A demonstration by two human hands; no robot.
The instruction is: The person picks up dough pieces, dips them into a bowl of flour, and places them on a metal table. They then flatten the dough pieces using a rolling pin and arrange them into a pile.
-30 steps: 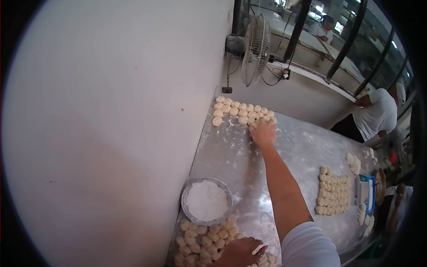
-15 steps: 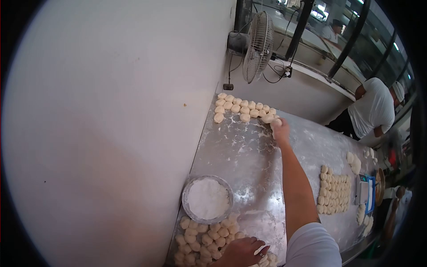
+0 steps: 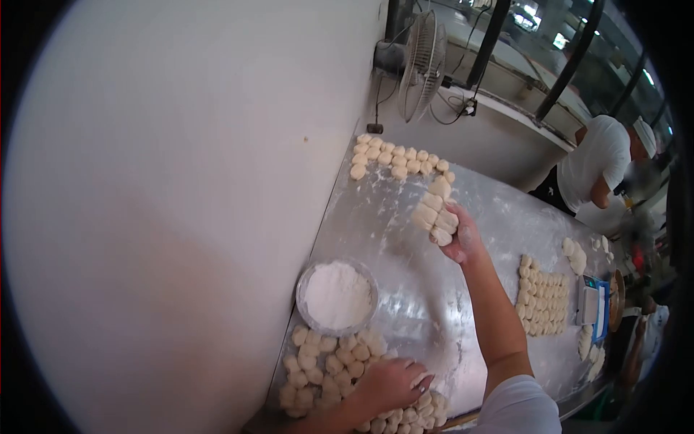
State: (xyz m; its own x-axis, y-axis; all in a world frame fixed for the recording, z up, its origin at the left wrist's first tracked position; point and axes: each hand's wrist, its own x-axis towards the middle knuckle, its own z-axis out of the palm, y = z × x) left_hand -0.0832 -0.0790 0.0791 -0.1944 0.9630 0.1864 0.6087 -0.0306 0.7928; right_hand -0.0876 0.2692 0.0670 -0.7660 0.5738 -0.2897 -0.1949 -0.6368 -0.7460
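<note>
My right hand (image 3: pixel 465 235) is raised over the metal table, its fingers closed round a clump of several joined dough balls (image 3: pixel 434 213). Rows of dough balls (image 3: pixel 399 160) lie at the far end, just beyond that clump. Down at the near end, my left hand (image 3: pixel 392 383) sits over a large pile of dough balls (image 3: pixel 340 372). Its fingers are curled, with a bit of pale dough showing at the fingertips. The hand covers part of the pile.
A bowl of white flour (image 3: pixel 337 295) stands by the wall. To the right are a block of dough balls (image 3: pixel 542 300) and a scale (image 3: pixel 589 300). A wall fan (image 3: pixel 423 66) hangs beyond the table (image 3: pixel 405 282). A person in a white shirt (image 3: pixel 596 163) stands at the far right.
My right hand has come back from the far rows, lifting the clump of dough balls towards me. My left hand has shifted slightly up in view over the pile.
</note>
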